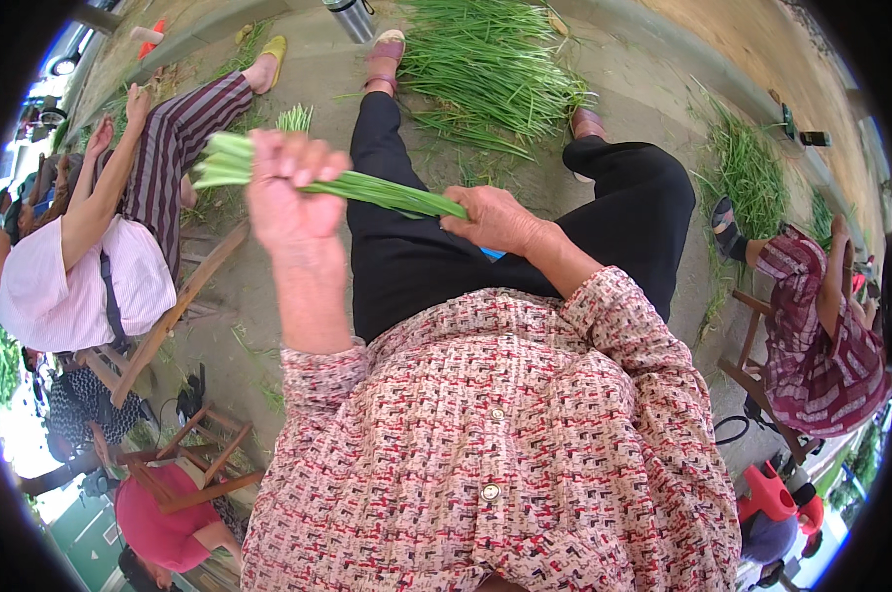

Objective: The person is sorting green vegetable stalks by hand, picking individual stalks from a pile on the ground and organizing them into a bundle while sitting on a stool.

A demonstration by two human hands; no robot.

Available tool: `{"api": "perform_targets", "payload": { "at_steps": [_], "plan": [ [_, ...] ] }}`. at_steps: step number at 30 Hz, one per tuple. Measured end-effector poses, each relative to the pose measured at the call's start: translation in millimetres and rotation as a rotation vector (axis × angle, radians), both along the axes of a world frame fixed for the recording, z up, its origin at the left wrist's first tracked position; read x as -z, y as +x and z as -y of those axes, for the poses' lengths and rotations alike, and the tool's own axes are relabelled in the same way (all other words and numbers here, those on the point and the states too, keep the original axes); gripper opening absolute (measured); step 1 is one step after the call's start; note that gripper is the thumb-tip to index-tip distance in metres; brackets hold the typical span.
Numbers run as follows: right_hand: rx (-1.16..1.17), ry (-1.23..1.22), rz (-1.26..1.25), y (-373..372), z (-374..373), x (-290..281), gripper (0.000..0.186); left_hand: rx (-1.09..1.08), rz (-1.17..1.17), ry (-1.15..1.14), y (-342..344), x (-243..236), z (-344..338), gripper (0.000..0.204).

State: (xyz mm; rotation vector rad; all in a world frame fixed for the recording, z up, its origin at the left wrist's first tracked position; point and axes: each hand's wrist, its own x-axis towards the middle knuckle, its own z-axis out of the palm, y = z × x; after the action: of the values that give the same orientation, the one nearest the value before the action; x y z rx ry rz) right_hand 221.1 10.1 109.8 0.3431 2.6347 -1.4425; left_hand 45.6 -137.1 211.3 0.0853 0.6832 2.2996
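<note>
A bunch of long green chives (387, 191) stretches across in front of me, above my lap. My left hand (296, 187), slightly blurred, is closed round it near its thick, pale-green end, which sticks out to the left. At the bunch's thin right end, my right hand (495, 219) grips the leaves between thumb and fingers. Beyond my knees, a large loose pile of chives (485, 74) lies spread on the ground between my feet. A small bundle of green stalks (295, 119) is on the ground just past my left hand.
A metal flask (351, 18) stands beside my left foot. To the left sits a person in striped trousers (184, 138) near a wooden chair (184, 311). On the right, another person in a maroon patterned garment (830, 345) sits by more greens (747, 163). A low kerb (702, 64) runs behind.
</note>
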Motion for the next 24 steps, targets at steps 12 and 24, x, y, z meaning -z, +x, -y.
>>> {"api": "perform_targets", "payload": {
  "at_steps": [12, 24],
  "plan": [
    [0.238, 0.178, 0.741, 16.9, -81.2, 105.0, 0.033, -0.595, -1.082, -0.711, -12.1, -22.1, -3.2, 0.010],
    [0.413, 0.264, 0.663, -18.1, -125.8, 206.7, 0.031, 0.060, -1.643, -1.285, -10.0, 170.0, -19.4, 0.011]
  ]
}}
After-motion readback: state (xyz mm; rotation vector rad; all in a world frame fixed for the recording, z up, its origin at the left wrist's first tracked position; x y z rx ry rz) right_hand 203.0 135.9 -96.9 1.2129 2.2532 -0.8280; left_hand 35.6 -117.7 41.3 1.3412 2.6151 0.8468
